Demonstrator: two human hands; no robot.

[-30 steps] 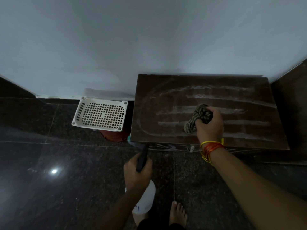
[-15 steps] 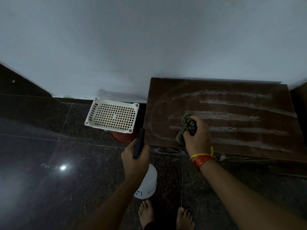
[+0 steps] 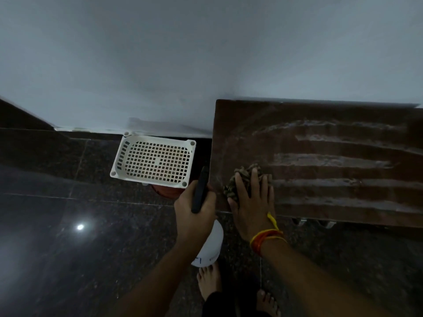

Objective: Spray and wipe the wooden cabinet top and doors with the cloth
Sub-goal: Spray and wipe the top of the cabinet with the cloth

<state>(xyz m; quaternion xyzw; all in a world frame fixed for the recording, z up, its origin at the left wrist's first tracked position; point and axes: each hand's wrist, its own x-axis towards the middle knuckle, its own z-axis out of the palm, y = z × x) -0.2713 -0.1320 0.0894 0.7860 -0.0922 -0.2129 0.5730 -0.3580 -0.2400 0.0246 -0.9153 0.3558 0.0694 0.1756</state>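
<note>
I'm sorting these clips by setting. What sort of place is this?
Probably a room in a home: a low wooden cabinet against a plain wall, a polished dark stone floor, and a white plastic basket beside the cabinet.

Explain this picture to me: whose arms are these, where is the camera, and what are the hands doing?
No machine here: a person wears a camera on the head, looking down at their own two arms. The right hand presses a cloth flat against the wooden cabinet top, near its left front corner; pale streaks of spray cross the wood. The left hand grips a white spray bottle by its dark trigger. A white basket stands on the dark floor beside the cabinet, and the person's bare feet show below.
</note>
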